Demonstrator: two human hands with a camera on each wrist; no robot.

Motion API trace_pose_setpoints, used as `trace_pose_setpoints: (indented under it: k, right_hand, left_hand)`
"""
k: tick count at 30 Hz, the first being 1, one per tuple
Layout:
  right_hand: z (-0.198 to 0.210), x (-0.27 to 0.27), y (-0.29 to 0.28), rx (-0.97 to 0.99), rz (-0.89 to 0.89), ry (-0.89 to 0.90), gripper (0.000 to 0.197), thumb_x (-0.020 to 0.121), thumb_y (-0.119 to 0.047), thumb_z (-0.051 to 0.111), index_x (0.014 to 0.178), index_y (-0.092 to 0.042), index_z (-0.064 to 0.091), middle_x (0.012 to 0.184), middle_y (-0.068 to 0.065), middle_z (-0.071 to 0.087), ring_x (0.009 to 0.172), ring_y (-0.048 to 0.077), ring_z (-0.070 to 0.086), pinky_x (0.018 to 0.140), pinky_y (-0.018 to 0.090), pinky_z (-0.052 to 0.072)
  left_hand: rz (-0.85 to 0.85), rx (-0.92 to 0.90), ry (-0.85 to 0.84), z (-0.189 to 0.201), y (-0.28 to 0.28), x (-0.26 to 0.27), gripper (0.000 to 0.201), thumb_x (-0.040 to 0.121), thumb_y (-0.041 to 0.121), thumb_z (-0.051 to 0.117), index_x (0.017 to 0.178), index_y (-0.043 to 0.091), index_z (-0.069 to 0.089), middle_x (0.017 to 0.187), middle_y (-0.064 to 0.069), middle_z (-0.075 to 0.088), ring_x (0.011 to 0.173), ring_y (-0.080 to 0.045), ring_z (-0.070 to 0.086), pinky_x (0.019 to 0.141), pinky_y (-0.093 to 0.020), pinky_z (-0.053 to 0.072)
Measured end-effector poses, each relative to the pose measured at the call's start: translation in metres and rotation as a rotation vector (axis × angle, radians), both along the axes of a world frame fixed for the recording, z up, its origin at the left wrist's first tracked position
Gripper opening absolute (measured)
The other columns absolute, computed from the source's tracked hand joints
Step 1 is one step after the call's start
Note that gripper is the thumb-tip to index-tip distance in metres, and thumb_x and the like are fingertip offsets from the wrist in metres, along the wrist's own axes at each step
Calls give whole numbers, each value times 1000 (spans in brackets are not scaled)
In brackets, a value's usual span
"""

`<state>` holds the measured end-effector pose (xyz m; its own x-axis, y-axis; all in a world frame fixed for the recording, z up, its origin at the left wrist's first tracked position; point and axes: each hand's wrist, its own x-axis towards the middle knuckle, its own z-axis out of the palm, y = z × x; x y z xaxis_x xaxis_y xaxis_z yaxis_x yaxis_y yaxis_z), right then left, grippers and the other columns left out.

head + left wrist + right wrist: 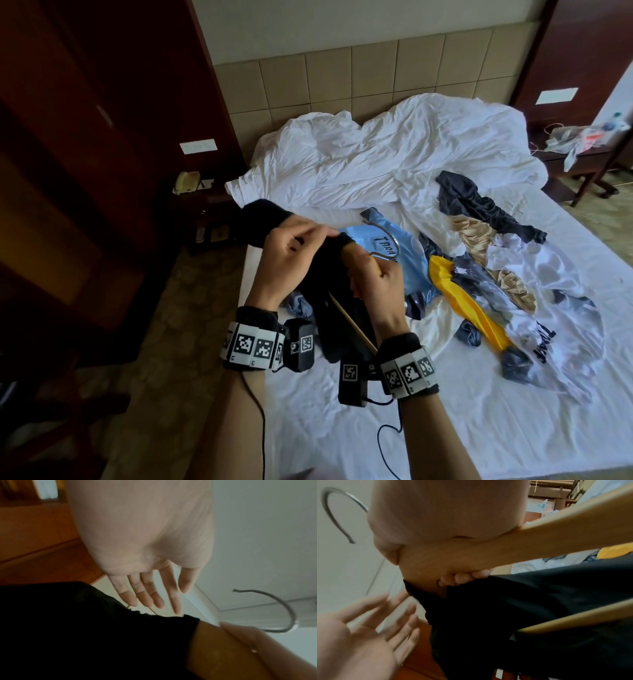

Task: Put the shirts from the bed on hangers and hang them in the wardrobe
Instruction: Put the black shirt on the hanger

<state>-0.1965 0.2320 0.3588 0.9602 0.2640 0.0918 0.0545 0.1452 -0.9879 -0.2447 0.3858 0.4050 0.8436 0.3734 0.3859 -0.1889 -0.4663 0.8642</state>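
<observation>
Bedroom setting: dark wooden wardrobe (85, 144) at nine o'clock, white-sheeted bed (445, 411) filling the centre and right. Left hand (286, 251) is raised over the near bed edge, fingers straight and spread in both wrist views, gripping nothing; its fingertips are close to the black shirt (329, 294), contact not confirmed. Right hand (376, 279), just beside it at three o'clock, is curled tightly round the wooden hanger (547, 534) at its neck; the metal hook (283, 609) projects beyond the knuckles. Black shirt is draped over one hanger arm and hangs toward the bed. Remaining garments, among them a light blue shirt (400, 253) and a yellow one (459, 301), lie heaped on the bed toward two o'clock.

Assessment: fabric is light, soft and limp; it will sag and may slide off smooth wood. Best taken at collar or shoulder seam, pinched, while the rigid hanger is held at its neck.
</observation>
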Motion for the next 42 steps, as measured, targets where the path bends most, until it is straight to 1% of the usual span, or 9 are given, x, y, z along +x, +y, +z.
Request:
trace_pose_setpoints:
  k: [7,11,18,21,26,30,36,39,42]
  right_hand:
    - [12,-2,-17,149,-12,-54,55,99,-21,69,60,-3,34,57,23,29,55,28,26,54,43,25]
    - [14,0,-20,159,-38,-73,55,99,-21,68,62,0,34,59,25,30,58,23,30,56,46,25]
    - [10,2,-21,164,-110,-92,56,101,-26,59,61,4,35,57,12,36,55,18,31,51,31,26]
    - [9,3,-24,157,-128,-102,57,98,-30,59,59,4,35,54,16,35,54,18,31,52,32,26]
    - [11,3,-27,185,-124,-112,57,94,-32,62,59,1,31,55,22,29,55,19,27,52,33,23]
    - [13,3,-24,218,-89,-108,46,101,-19,63,61,-14,41,57,5,36,55,13,32,52,27,27]
    - [9,8,-25,179,-110,-108,54,103,-22,60,61,-3,32,58,6,31,54,15,28,50,27,25]
    - [7,13,-29,152,-120,-158,55,99,-29,59,61,-5,27,59,5,26,55,13,23,50,26,22]
    - [10,16,-35,177,-102,-158,54,104,-17,58,59,-19,28,52,-14,30,49,2,25,50,15,26]
  left_hand:
    - [245,307,88,-10,31,-6,48,106,33,55,153,22,50,167,4,33,156,-13,22,126,-39,23]
    - [189,337,-9,-2,11,-4,43,105,24,59,147,20,57,158,6,48,154,-7,28,124,-27,26]
    - [-199,15,-35,26,-41,-6,38,104,6,57,141,15,58,128,4,72,127,-10,63,105,-33,50]
    - [-114,79,-58,26,-35,-4,42,104,9,57,146,16,55,137,5,66,129,-10,59,110,-37,47]
    - [129,280,24,13,-12,4,55,106,29,56,158,17,40,164,2,37,154,-6,26,126,-30,26]
    - [-28,257,19,19,-33,-1,38,105,25,60,143,20,61,146,9,60,140,0,48,118,-29,40]
    - [-221,118,-40,40,-55,-6,28,104,7,57,130,12,68,126,9,72,123,-4,64,105,-26,50]
    - [-119,139,-92,41,-41,-4,30,105,6,54,131,14,68,125,6,72,120,-7,66,104,-28,51]
    - [44,264,-78,33,-18,2,33,106,15,52,137,16,64,140,5,63,136,-3,52,115,-29,42]
